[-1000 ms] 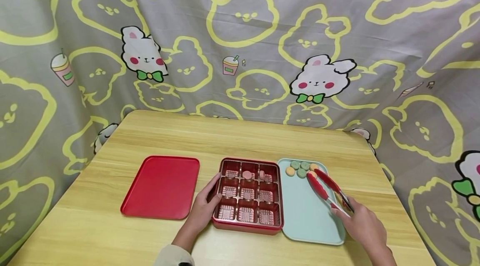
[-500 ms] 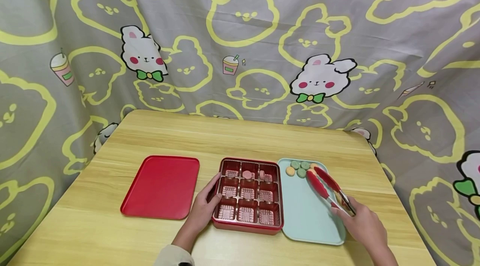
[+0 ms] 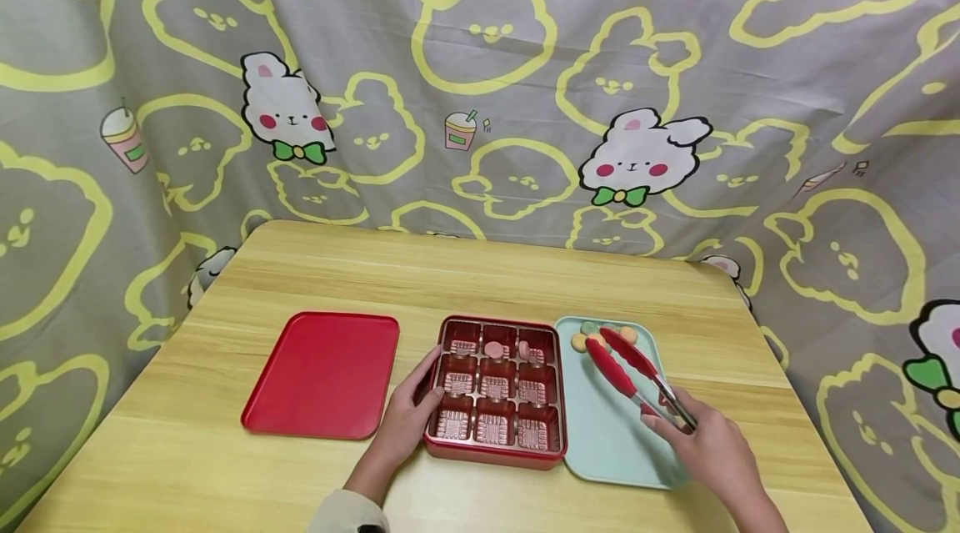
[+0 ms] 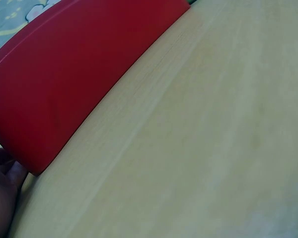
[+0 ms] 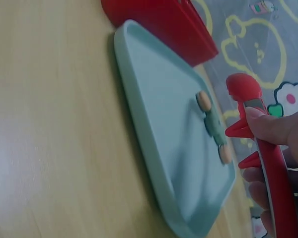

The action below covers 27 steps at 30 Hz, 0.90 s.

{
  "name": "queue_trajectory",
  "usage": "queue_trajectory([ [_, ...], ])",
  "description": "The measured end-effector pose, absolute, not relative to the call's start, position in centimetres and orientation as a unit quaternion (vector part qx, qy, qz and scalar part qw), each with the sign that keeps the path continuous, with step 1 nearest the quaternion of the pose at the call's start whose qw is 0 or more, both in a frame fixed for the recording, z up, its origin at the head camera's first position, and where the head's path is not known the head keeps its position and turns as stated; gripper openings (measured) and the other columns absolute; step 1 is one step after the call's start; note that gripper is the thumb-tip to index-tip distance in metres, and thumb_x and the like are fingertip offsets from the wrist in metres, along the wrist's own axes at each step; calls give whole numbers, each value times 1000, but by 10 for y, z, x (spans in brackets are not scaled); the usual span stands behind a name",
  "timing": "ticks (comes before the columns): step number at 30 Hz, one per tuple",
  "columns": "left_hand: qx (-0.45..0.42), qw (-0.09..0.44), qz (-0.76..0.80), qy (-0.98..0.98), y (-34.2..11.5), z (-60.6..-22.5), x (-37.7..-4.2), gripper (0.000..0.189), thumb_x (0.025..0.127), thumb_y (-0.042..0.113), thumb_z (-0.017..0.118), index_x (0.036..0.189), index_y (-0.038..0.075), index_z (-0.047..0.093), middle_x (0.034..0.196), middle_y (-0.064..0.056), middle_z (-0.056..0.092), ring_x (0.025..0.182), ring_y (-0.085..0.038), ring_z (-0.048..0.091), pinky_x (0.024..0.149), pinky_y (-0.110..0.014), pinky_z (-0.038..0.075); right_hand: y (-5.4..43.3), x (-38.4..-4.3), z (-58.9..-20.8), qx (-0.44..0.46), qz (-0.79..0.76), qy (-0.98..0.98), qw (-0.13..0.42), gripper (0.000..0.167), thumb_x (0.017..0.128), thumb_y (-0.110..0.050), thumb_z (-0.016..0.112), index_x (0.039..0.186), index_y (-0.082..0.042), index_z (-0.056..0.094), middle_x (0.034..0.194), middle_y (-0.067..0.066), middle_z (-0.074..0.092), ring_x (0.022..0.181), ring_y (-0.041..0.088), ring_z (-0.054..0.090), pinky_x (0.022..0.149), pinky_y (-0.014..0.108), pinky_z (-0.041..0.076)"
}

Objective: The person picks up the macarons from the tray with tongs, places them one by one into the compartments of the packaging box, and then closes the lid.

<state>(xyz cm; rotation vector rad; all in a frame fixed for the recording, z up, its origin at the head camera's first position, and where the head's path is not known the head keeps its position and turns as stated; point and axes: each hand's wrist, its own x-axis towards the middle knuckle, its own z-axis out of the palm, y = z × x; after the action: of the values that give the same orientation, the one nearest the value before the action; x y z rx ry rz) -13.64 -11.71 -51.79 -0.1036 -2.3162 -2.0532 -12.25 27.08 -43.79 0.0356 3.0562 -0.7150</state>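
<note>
While the left hand [image 3: 408, 409] steadies a red rounded-square box [image 3: 495, 456], fairly straight fingers along its left wall and thumb at the rim, the right hand [image 3: 716, 445] grips red-headed metal tongs [image 3: 611, 366]. Head view, from where I stand: box mid-counter [image 3: 487, 258], shiny nine-compartment insert [image 3: 495, 389] inside. Pink round discs [image 3: 493, 350]: one in far-row middle, one on edge in far-row right. Pale green tray [image 3: 600, 429] just right of the box, orange discs [image 3: 628, 336] and green discs [image 3: 590, 327] at its far end. Tongs' heads sit apart over the cluster, an orange disc at their tips; pinched or not, can't tell. Red flat lid-like panel [image 3: 322, 374] lies left, apart.

Left wrist view: box wall fills the top left, fingertips touching its corner; rest of the hand cut off.

Right wrist view: thumb on one tong arm, fingers curled round behind. No disc visible at the heads.

To do it well, I'd say: square tips on a disc's sides, squeeze lightly, lift straight clear of neighbours, left hand pressing gently.
</note>
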Motion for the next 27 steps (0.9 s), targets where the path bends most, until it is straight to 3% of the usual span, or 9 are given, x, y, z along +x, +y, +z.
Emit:
queue_trajectory([
  [2,-32,21,-663,-748,-117,-519,-137,58,93,5,53,145,25,38,151,-7,33,140,-26,25,112,-47,20,267,-120,-435,8,-229,973,-2,75,78,-51,70,131,-2,54,80,11,60,66,22,48,53,30,34],
  [7,-30,21,-661,-750,-117,-518,-137,58,92,4,53,145,24,38,151,-8,32,141,-26,25,112,-47,20,255,-116,-427,0,-228,974,11,80,76,-53,71,131,1,54,74,6,57,67,19,48,54,28,33],
  [15,-32,23,-658,-752,-117,-516,-136,57,93,4,53,144,27,40,150,-5,35,140,-22,27,112,-46,19,239,-112,-420,-1,-235,971,55,77,74,-53,72,131,-4,55,66,0,50,63,14,44,52,25,33],
  [27,-31,23,-656,-754,-117,-518,-137,57,93,5,53,144,28,40,150,-5,35,139,-22,28,112,-38,22,224,-103,-423,-4,-242,966,89,74,71,-49,75,130,-8,58,67,-3,49,64,13,42,51,24,32],
])
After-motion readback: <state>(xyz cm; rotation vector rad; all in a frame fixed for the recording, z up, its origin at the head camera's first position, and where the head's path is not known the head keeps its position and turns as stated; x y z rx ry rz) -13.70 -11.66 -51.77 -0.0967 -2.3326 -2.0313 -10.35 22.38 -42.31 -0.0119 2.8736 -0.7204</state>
